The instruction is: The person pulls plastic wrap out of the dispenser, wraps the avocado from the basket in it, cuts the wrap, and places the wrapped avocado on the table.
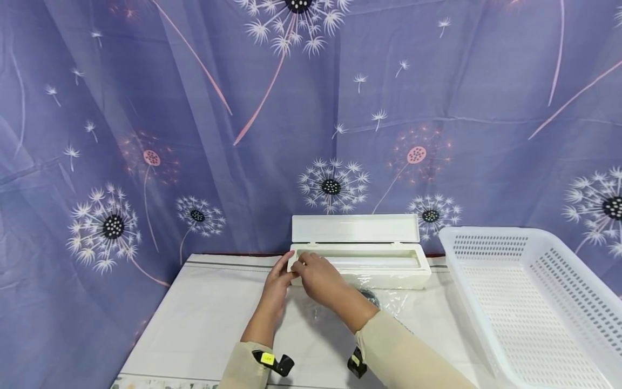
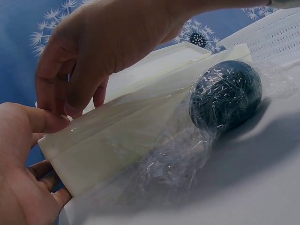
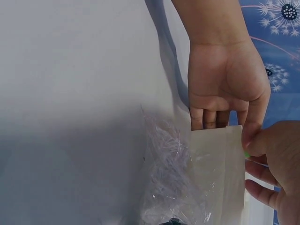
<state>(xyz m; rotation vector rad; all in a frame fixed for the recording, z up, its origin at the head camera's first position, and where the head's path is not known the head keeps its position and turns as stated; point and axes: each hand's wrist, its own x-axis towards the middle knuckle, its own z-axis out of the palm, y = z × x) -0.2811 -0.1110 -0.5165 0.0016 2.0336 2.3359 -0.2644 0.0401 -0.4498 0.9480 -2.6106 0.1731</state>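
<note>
A long white plastic wrap dispenser box (image 1: 403,280) stands at the back of the table with its lid (image 1: 355,229) raised, and a pale roll (image 1: 374,263) lies inside. My left hand (image 1: 277,286) holds the box's left end, thumb at the top corner and fingers along the end wall. With thumb and fingertips, my right hand (image 1: 323,278) pinches a small green slider (image 3: 247,153) at that same front corner; most of it is hidden. Clear plastic wrap (image 2: 173,168) hangs over the front wall, crumpled on the table, and covers a dark blue-green rounded thing (image 2: 227,96).
A large white perforated basket (image 1: 525,367) stands at the right of the table (image 1: 204,324), which has a white cloth. Behind the table hangs a blue curtain (image 1: 272,178) printed with dandelions, close behind the raised lid.
</note>
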